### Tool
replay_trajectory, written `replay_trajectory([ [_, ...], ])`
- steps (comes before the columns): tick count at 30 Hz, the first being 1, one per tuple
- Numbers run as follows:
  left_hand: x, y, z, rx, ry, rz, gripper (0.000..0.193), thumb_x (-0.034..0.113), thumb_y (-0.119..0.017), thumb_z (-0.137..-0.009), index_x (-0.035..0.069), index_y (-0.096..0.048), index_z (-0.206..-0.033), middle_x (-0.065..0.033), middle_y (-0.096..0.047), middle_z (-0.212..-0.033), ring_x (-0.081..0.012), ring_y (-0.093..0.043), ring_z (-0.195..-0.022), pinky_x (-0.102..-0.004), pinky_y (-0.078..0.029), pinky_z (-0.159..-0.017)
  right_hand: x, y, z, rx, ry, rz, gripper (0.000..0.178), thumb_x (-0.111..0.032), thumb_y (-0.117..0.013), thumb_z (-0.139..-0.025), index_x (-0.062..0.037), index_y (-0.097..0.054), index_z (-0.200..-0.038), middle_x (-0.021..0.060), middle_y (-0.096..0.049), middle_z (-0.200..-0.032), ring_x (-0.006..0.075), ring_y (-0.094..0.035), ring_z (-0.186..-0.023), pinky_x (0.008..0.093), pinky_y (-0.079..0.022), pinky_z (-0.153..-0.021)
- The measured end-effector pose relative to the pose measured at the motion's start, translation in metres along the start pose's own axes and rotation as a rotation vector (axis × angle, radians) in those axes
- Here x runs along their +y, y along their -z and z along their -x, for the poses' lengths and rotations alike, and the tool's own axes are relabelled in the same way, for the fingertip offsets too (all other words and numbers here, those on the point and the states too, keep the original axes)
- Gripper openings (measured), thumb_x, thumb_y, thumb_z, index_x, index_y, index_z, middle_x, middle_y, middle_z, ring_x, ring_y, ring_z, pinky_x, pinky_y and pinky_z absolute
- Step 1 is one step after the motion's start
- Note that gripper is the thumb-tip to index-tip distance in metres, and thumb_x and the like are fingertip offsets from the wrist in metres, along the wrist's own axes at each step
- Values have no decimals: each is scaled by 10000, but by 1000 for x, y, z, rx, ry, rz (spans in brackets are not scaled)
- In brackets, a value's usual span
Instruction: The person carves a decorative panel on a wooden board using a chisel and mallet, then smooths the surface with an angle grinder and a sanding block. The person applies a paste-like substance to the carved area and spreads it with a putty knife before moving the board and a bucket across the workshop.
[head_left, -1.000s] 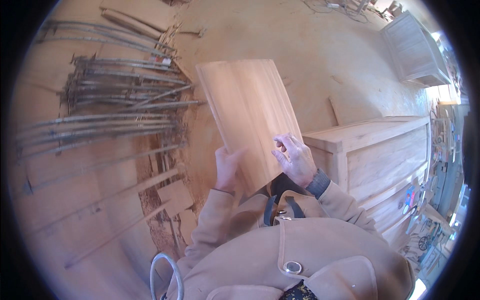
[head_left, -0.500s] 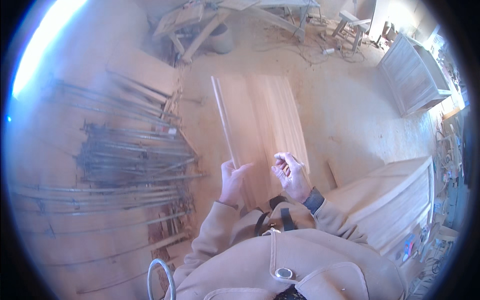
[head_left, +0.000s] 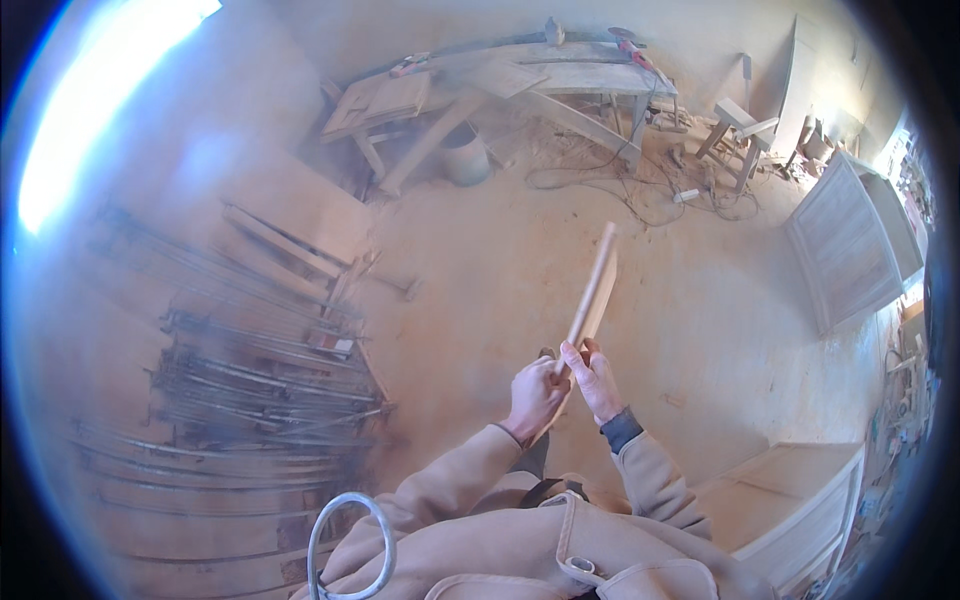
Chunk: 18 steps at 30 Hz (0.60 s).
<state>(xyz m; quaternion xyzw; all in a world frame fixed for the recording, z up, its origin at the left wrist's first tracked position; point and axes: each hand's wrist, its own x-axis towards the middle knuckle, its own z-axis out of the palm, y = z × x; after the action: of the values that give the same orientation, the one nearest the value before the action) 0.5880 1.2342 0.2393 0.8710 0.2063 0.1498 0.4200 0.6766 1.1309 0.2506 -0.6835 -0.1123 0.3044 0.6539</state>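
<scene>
A wooden panel (head_left: 598, 285) is held in front of my body, turned so that its narrow rounded edge faces up at me. My left hand (head_left: 538, 393) is closed round this edge near its close end. Just to the right, my right hand (head_left: 594, 382) grips the panel too, its thumb lying along the edge and its fingers on the right face. Both hands are close together. The panel's far end points forward and slightly right, over the floor. Most of its broad faces are hidden by this angle.
Many long metal bar clamps (head_left: 265, 385) lie at the left. A workbench (head_left: 590, 78) with an angle grinder (head_left: 638, 52) stands at the back, a bucket (head_left: 464, 155) beneath it. Cables and wood shavings cover the floor there. Wooden cabinets stand at the right (head_left: 850, 240) and lower right (head_left: 800, 530).
The panel has turned from showing its broad face to standing on edge. My right hand, earlier raised over the face with fingers curled, now grips it. The view has tilted up toward the workbench.
</scene>
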Motion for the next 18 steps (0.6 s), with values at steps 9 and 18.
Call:
replay_trajectory([
  [9, 5, -87, -241, -250, -365, -142, 165, 141, -624, -794, 53, -668, -926, -123, -653, -959, -334, -634, -906, -446, -534, -732, -14, 80, -221, 328, -176, -292, 278, -183, -679, -902, -16, -663, -1124, 51, -673, -1026, 118, -637, -886, 268, -510, -750],
  [18, 57, -115, -413, -384, -344, -115, 408, 315, -692, -840, 45, -629, -1138, -151, -594, -1179, -341, -574, -1099, -440, -526, -834, -35, 181, -363, 421, -328, -596, 255, -138, -673, -890, -33, -560, -1093, 83, -646, -994, 165, -631, -920, 320, -529, -736],
])
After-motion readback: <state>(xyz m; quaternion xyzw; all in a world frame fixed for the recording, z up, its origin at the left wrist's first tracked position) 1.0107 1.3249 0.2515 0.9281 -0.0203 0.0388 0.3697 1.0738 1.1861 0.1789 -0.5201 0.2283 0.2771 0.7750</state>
